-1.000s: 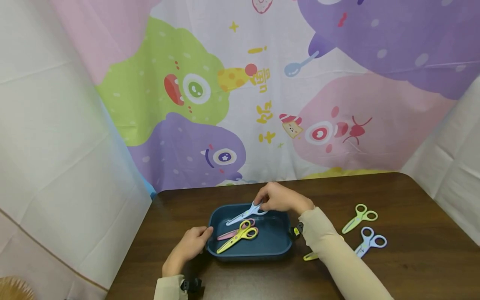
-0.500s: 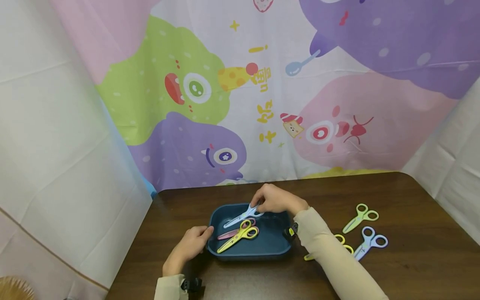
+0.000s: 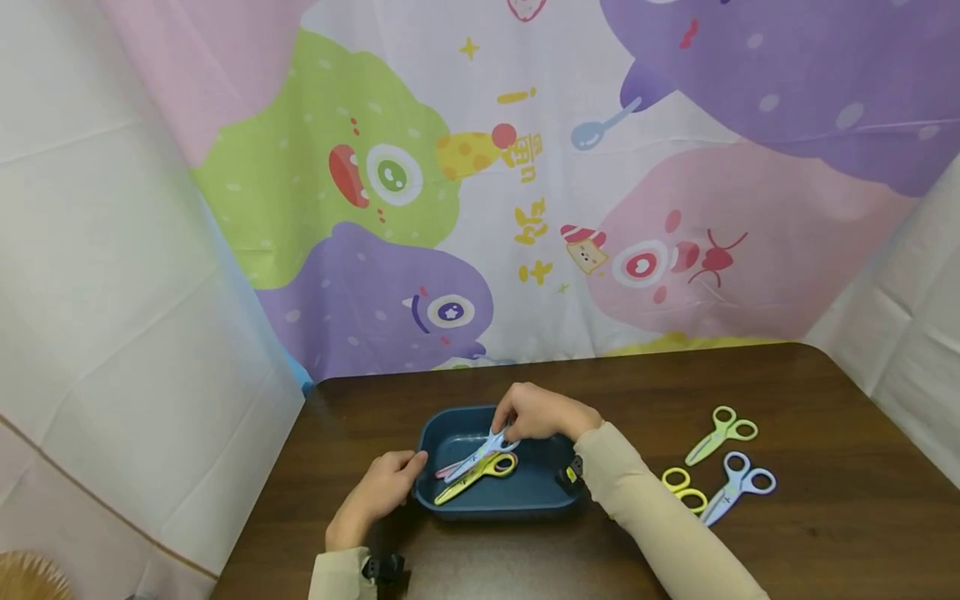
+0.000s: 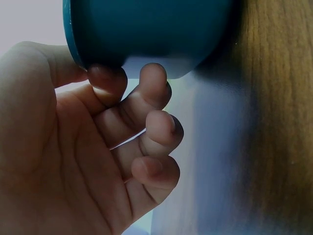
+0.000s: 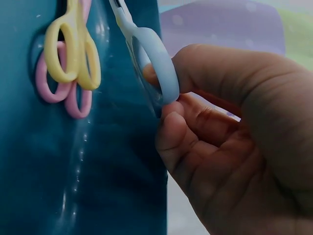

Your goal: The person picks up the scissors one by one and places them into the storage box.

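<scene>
My right hand point(image 3: 536, 410) pinches light blue scissors point(image 5: 164, 66) by one finger loop, the blades pointing down and left over the dark teal basin point(image 3: 543, 487). In the head view these scissors overlap yellow scissors point(image 3: 467, 482) and pink scissors point(image 3: 444, 472), which lie together in the basin. In the right wrist view, the yellow loops sit on top of the pink ones. At the basin's left end my left hand point(image 3: 384, 483) grips the rim between thumb and index finger point(image 4: 107, 83); its other fingers curl loosely outside the wall.
Right of the basin, green scissors point(image 3: 717, 435) and lilac-blue scissors point(image 3: 731, 492) lie on the dark wooden table point(image 3: 840, 467). Yellow scissors point(image 3: 677, 489) beside them are partly hidden by my right sleeve point(image 3: 652, 508). A cartoon-print curtain point(image 3: 525, 333) hangs behind the table.
My right hand has lowered the light blue scissors toward me, from the basin's far side to over the yellow and pink pairs. My left hand has stayed at the rim.
</scene>
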### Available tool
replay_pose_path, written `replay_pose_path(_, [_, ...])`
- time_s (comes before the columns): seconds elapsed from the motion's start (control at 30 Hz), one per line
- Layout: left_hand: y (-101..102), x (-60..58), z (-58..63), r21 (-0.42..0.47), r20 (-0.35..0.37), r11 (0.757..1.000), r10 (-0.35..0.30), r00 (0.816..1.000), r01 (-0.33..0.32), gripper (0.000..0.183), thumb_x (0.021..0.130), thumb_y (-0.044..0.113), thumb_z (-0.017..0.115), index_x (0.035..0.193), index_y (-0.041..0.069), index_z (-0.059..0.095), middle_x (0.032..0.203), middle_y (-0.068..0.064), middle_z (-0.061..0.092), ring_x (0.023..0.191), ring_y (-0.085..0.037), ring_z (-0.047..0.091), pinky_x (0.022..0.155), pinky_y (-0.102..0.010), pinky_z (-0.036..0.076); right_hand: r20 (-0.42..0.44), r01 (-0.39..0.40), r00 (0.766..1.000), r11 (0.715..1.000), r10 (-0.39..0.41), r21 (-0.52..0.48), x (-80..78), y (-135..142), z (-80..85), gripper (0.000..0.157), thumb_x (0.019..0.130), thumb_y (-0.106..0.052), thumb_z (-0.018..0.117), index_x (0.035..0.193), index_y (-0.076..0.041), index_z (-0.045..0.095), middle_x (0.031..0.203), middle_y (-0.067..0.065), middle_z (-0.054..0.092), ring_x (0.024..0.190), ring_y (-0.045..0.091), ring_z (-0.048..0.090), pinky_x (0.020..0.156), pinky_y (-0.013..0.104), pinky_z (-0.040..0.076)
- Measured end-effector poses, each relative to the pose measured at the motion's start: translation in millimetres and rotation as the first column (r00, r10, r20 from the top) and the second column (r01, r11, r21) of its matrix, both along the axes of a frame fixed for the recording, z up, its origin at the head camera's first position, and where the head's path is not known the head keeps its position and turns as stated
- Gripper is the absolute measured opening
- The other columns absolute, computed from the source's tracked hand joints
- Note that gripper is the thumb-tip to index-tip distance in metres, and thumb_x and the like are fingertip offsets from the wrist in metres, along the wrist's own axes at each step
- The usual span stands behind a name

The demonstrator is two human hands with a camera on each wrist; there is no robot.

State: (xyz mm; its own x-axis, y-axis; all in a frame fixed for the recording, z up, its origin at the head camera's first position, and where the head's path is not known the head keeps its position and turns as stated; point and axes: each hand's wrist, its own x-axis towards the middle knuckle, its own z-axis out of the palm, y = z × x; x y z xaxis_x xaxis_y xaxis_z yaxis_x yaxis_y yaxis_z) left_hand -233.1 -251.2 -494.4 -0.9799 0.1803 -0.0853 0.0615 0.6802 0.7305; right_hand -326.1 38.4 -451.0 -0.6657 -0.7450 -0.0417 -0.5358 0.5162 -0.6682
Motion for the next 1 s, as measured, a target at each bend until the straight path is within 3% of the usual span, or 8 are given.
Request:
replay_pose_path(0.37, [-0.1, 0.3, 0.9, -0.010, 0.003, 1.000, 0.011, 1.000, -0.011, 0.041, 0.109, 0.032, 0.051, 0.076, 0.008, 0.056, 0.060, -0.002, 0.049, 0.054, -0.017, 0.050, 0.055, -0.033, 0.042, 0.033, -0.055, 0.998, 0.997, 0.053, 0.049, 1.3, -7.5, -3.7, 0.015, 0.087, 0.004, 0.075, 0.095, -0.007, 0.081, 0.092, 0.000, 0.076, 0.076, 0.007, 0.062, 0.070, 0.023, 0.055])
replay_pose_path(0.7, [0.4, 0.4, 1.7, 0.000, 0.018, 1.000, 0.009, 1.000, -0.009, 0.042, 0.109, 0.033, 0.050, 0.077, 0.007, 0.057, 0.062, -0.002, 0.049, 0.054, -0.017, 0.050, 0.056, -0.033, 0.043, 0.064, -0.034, 0.998, 0.994, 0.027, 0.106, -0.5, -12.0, -7.7, 0.017, 0.085, 0.004, 0.078, 0.089, -0.013, 0.082, 0.096, -0.003, 0.074, 0.080, 0.009, 0.062, 0.074, 0.027, 0.056])
replay_pose_path(1.0, [0.3, 0.3, 1.9, -0.003, 0.015, 1.000, 0.009, 1.000, -0.009, 0.041, 0.109, 0.031, 0.051, 0.076, 0.007, 0.057, 0.061, -0.002, 0.049, 0.053, -0.017, 0.050, 0.055, -0.033, 0.043, 0.078, -0.023, 0.997, 0.992, 0.013, 0.125, -2.3, -15.0, -12.3, 0.017, 0.086, 0.003, 0.078, 0.093, -0.012, 0.082, 0.099, -0.003, 0.074, 0.084, 0.010, 0.063, 0.077, 0.028, 0.058])
